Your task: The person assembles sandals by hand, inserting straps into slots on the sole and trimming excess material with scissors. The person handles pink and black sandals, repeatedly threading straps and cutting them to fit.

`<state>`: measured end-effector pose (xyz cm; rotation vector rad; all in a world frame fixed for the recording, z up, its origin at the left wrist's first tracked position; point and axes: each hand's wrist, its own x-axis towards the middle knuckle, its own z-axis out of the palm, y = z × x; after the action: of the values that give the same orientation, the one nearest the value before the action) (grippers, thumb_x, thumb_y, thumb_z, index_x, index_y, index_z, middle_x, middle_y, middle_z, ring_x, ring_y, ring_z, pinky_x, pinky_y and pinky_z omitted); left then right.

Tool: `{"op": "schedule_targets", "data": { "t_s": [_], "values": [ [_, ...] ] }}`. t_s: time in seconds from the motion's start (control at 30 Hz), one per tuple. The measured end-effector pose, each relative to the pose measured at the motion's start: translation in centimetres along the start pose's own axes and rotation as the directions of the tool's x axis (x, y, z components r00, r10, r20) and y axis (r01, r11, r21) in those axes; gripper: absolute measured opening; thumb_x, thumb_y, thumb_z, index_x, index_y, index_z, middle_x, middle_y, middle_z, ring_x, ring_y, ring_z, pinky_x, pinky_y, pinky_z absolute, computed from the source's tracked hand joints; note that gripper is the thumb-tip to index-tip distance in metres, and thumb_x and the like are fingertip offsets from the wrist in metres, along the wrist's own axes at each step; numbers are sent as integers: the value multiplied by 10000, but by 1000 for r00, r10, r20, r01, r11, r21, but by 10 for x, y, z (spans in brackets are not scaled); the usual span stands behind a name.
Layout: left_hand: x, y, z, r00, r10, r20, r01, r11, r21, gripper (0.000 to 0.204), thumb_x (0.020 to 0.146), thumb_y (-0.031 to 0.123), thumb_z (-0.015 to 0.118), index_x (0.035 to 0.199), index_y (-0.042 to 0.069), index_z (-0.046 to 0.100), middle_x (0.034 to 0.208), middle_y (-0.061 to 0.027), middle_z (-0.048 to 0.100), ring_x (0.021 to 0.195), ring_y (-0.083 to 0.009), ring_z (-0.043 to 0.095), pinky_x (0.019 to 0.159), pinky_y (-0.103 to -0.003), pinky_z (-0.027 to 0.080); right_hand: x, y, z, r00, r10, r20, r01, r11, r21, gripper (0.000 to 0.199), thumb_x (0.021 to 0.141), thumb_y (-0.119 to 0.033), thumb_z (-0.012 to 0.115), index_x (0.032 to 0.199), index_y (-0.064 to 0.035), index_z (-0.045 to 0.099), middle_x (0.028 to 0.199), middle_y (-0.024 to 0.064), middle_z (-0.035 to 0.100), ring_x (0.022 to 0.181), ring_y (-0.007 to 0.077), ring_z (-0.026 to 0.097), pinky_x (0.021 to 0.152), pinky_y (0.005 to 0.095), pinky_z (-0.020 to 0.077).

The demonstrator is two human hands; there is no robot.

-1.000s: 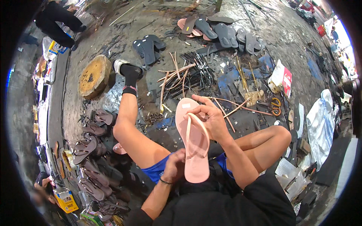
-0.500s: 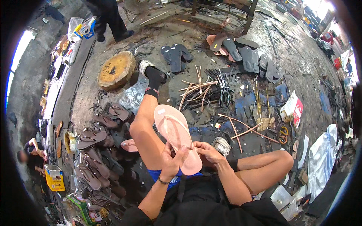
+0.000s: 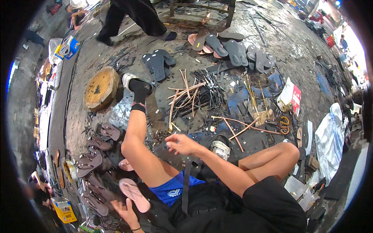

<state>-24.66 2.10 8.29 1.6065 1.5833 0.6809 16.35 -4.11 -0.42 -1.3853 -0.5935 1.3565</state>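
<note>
A pink flip-flop (image 3: 132, 191) lies beside my left thigh, sole down with its thong strap up. My left hand (image 3: 126, 213) is just next to its near edge, fingers spread and holding nothing; I cannot tell whether the fingertips touch it. My right hand (image 3: 182, 145) hangs in front of my lap, over the floor between my legs, its fingers loosely bent and apart with nothing visible in them. Another pink flip-flop (image 3: 125, 165) is partly hidden behind my left leg. To the left, several brown flip-flops (image 3: 89, 162) are piled up.
A round wooden block (image 3: 101, 88) stands by my left foot. Ahead lie black and pink strap strips (image 3: 194, 91) and several dark flip-flops (image 3: 158, 64). A yellow scissors-like handle (image 3: 284, 125) and a white plastic bag (image 3: 330, 139) are at right. A person in black trousers (image 3: 134, 19) walks beyond.
The pink flip-flop, held before me in both hands, is now down at my left, out of my grip. My left hand moved left and down; my right stayed near the middle. The walking person moved right.
</note>
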Motion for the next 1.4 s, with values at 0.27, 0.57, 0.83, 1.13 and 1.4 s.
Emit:
{"op": "schedule_targets", "data": {
  "t_s": [0.27,0.57,0.83,1.13,1.4],
  "values": [
    [97,194,195,824,537,180,-457,818,-349,590,946,82,653,1445,-88,387,1429,-207,506,1327,-294,497,1121,-398,393,63,30,-197,701,-347,-623,-122,802,-584,257,912,-215,611,1048,-25,717,1051,209,708,1026,388,671,911,466,522],
    [328,233,544,870,375,320,-462,847,262,1020,790,405,818,1567,110,226,1528,-311,346,1408,-451,377,1123,-518,357,142,-1,-311,624,-530,-574,-318,499,-806,296,871,-114,648,1151,-32,606,1115,182,618,1067,390,574,945,471,462],
    [379,212,607,967,194,168,-245,890,385,1180,658,330,877,1581,89,183,1540,-307,336,1401,-459,378,1131,-499,347,363,-63,-272,618,-735,-279,53,392,-918,521,847,-238,743,1276,-19,546,1278,231,584,1210,423,521,1057,493,397],
    [426,255,626,972,178,154,-228,877,423,1069,750,406,811,1576,174,172,1603,-249,247,1417,-453,354,1128,-579,317,296,-69,-266,833,-77,-548,304,891,337,581,894,-218,673,1426,-63,498,1206,57,641,982,140,579,795,315,458],
    [417,275,649,952,-27,306,-143,842,520,1207,670,513,864,1577,203,130,1655,-228,92,1457,-454,297,1118,-617,339,108,-44,-170,742,-306,-597,233,952,-199,728,845,-194,737,1475,-6,422,1470,189,467,1328,287,474,1121,429,370]
  ]
}}
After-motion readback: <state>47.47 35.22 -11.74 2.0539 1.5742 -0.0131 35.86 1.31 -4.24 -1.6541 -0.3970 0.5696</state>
